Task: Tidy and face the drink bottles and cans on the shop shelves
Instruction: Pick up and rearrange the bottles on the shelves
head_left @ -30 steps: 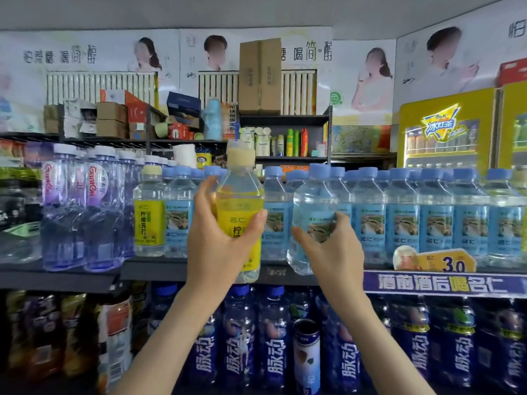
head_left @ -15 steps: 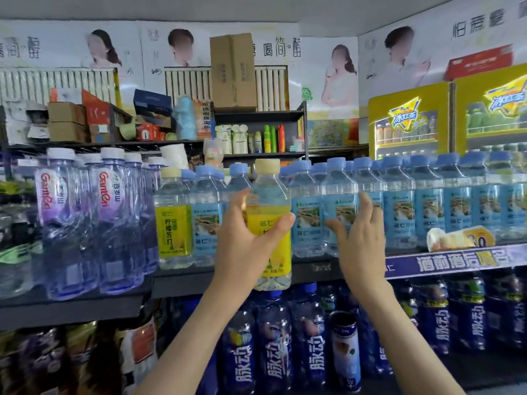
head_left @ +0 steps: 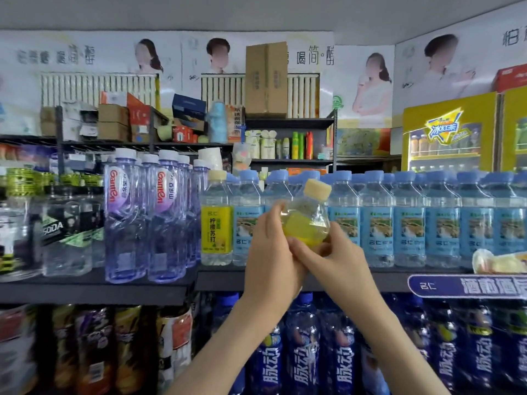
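Since half a second ago the right hand (head_left: 339, 259) has left the blue-label water bottles and come across to the yellow-label bottle (head_left: 309, 220), so both hands now hold it, and the bottle has tipped from upright to a lean. Going left to right: purple-tinted bottles (head_left: 142, 223) stand at the left of the shelf (head_left: 94, 290), then a single matching yellow bottle (head_left: 216, 220) stands upright, label out, just beside the start of the blue row (head_left: 407, 220). The left hand (head_left: 271, 269) is closed round the lower body of the held bottle from the left; the right hand's fingers are clamped on its base from the right, the two grips touching. The bottle is in the air in front of the blue row, above the shelf edge. Its long axis runs bottom-left to top-right, the pale cap (head_left: 317, 189) pointing up and right, tilted away from vertical; its label is blurred and I cannot tell which way it faces. The risks, as I judge them: a slip during the hand-over would drop it onto the bottles (head_left: 302, 363) below, and swinging the tilted cap could knock the closely packed blue bottles behind it, toppling several. Its likely place is beside its twin.
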